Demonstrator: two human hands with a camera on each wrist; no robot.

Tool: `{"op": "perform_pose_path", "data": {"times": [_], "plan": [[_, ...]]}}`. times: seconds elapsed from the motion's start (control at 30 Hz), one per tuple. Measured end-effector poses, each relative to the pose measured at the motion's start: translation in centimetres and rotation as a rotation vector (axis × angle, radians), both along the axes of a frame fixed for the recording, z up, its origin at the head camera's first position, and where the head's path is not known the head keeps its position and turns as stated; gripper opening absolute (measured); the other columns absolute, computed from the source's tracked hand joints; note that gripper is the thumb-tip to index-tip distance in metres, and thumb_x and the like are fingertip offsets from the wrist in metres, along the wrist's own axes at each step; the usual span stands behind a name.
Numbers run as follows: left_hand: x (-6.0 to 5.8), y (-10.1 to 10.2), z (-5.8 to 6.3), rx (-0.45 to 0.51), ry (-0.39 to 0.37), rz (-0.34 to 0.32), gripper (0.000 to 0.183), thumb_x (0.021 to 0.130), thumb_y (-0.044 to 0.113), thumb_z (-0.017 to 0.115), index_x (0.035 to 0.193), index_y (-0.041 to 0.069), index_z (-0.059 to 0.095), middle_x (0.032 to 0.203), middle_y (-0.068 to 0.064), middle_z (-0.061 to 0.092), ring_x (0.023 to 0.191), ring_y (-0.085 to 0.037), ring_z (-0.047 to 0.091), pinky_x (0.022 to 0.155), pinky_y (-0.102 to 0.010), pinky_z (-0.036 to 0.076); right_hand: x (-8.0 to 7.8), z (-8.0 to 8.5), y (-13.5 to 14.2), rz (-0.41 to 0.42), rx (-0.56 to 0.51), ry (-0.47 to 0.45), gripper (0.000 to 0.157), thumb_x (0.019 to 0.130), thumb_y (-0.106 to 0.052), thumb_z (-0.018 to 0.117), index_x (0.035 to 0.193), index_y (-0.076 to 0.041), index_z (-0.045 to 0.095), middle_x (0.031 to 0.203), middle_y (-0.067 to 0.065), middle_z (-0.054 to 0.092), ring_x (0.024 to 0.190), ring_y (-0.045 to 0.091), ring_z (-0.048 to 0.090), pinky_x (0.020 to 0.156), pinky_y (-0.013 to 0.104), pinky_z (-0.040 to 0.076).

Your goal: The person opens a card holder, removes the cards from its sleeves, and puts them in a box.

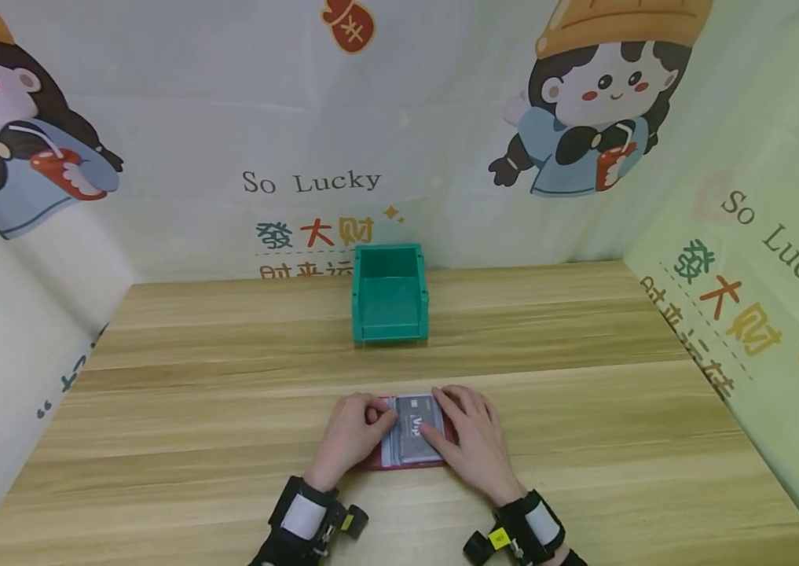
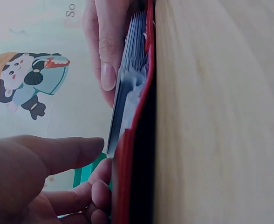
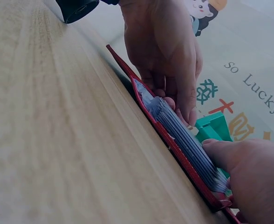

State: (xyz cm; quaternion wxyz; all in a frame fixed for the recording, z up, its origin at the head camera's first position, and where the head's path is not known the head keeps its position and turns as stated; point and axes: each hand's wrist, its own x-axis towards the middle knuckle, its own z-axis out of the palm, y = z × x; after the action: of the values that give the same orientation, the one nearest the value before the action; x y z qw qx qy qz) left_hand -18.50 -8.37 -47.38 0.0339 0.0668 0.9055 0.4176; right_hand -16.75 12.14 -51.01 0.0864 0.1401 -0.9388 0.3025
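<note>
A red card holder [image 1: 374, 462] lies open on the wooden table, its stack of clear sleeves [image 1: 386, 450] facing up. In the top sleeve is a grey card [image 1: 409, 407] with "VIP" lettering. My left hand [image 1: 351, 432] is at the holder's left side, thumb and curled fingers at the sleeve edge, appearing to pinch it. From the right, my right hand [image 1: 475, 444] holds the holder, with its thumb across the card and its fingers at the far right edge. The right wrist view shows the thick layered sleeves [image 3: 183, 135] between both hands.
Behind the hands, a green open bin [image 1: 390, 318] stands near the back of the table [image 1: 229, 354]. Printed cloth walls [image 1: 180, 157] enclose the back and sides. Each wrist wears a strapped camera.
</note>
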Motion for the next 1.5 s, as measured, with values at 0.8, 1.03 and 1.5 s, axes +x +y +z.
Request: {"op": "perform_pose_path", "data": {"times": [0.8,1.03,1.5], "plan": [[-0.45,0.26,-0.47,0.007,0.045,0.002,0.016,0.090,0.018,0.074,0.081,0.006,0.078,0.060,0.004,0.053,0.059,-0.009,0.045,0.056,-0.019,0.029,-0.25,-0.09,-0.01,-0.007,0.028,-0.001,0.058,0.094,-0.044,0.065,0.140,-0.010,0.058,0.137,0.011,0.055,0.134,0.034,0.046,0.114,0.060,0.027],[-0.24,0.23,-0.54,-0.003,0.053,0.021,0.017,0.089,0.021,0.076,0.080,0.006,0.078,0.060,0.004,0.052,0.060,-0.009,0.044,0.058,-0.020,0.029,-0.13,-0.13,-0.10,-0.005,0.037,0.005,0.056,0.095,-0.043,0.065,0.140,-0.010,0.059,0.136,0.011,0.056,0.134,0.034,0.047,0.114,0.060,0.028],[0.05,-0.02,-0.45,-0.009,0.028,0.023,0.017,0.089,0.020,0.075,0.082,0.005,0.078,0.065,0.002,0.055,0.070,-0.011,0.044,0.066,-0.023,0.030,0.29,-0.24,-0.46,-0.027,0.041,-0.018,0.056,0.096,-0.043,0.063,0.142,-0.013,0.056,0.138,0.011,0.054,0.133,0.035,0.047,0.115,0.060,0.029]]}}
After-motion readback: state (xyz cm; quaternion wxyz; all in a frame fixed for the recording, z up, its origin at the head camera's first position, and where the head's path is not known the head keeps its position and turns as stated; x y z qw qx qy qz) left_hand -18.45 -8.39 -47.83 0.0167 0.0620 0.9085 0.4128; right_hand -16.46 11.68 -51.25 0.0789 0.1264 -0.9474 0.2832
